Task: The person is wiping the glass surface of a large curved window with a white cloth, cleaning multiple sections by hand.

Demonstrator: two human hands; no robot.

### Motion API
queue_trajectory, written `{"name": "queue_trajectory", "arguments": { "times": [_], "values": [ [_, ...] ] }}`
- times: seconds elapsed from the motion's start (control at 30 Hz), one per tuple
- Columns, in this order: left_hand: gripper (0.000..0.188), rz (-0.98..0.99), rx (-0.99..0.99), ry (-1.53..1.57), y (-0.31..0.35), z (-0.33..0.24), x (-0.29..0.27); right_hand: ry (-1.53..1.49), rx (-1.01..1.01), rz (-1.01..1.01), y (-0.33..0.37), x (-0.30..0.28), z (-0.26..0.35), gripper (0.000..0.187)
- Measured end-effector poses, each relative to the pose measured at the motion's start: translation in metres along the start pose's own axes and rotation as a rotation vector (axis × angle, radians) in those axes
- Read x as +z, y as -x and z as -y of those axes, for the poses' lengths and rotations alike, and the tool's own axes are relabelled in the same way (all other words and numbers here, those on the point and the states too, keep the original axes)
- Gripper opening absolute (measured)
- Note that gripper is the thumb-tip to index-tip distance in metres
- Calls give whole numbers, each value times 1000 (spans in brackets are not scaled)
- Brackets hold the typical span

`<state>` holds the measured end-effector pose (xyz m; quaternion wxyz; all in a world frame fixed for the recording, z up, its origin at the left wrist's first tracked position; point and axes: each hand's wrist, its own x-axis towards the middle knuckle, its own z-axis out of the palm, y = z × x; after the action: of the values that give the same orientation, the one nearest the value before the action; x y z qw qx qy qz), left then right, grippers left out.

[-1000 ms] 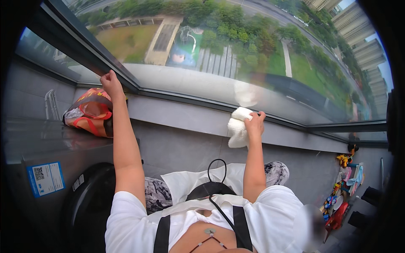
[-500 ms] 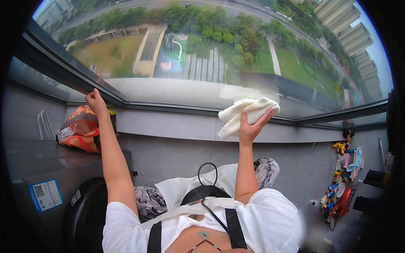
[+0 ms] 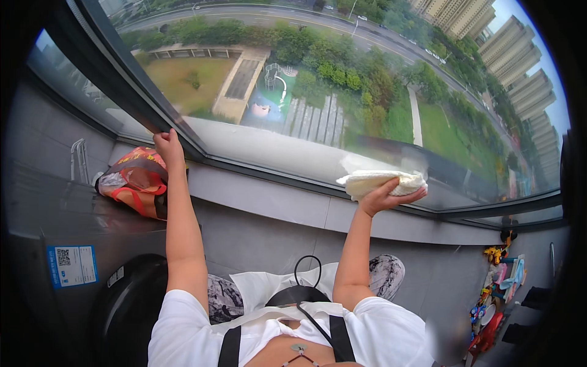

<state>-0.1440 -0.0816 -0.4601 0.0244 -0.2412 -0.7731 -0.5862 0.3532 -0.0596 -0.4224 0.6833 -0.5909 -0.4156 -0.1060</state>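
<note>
My right hand (image 3: 385, 197) holds a white textured cloth (image 3: 361, 183), folded and bunched, close to the lower part of the window glass (image 3: 342, 119). The palm is under the cloth and the thumb lies along it. Whether the cloth touches the glass I cannot tell. At the left, my left hand (image 3: 168, 147) is closed at the dark window frame (image 3: 131, 76), its fingers curled at the frame's edge. Just below that hand sits a red and orange bag (image 3: 137, 183), partly hidden behind my left forearm.
A grey ledge (image 3: 275, 202) runs beneath the window. On the left stands a dark grey appliance (image 3: 116, 235) with a blue and white label (image 3: 72, 266) and a round black part (image 3: 131, 306). Toys and small items (image 3: 495, 287) line the right side of the tiled floor (image 3: 428, 263).
My right hand and the cloth have shifted right and lower in view, and the cloth looks flatter. My left hand stays at the frame. The whole view has turned somewhat.
</note>
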Motion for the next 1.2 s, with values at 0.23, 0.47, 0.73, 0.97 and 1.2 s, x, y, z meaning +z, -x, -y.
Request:
{"name": "queue_trajectory", "arguments": {
  "times": [0.23,0.47,0.73,0.97,1.2],
  "values": [
    [22,133,-123,114,9,-26,-13,93,-204,222,58,39,91,68],
    [24,179,-100,52,7,-34,-16,-87,-641,493,83,73,189,62],
    [26,103,-2,3,2,-24,-19,-241,-858,719,63,92,303,48],
    [21,-100,121,85,0,-81,-31,-113,-885,521,-1,57,213,38],
    [26,-166,193,7,-20,-106,-38,167,-858,321,-83,-7,89,48]
  ]
}}
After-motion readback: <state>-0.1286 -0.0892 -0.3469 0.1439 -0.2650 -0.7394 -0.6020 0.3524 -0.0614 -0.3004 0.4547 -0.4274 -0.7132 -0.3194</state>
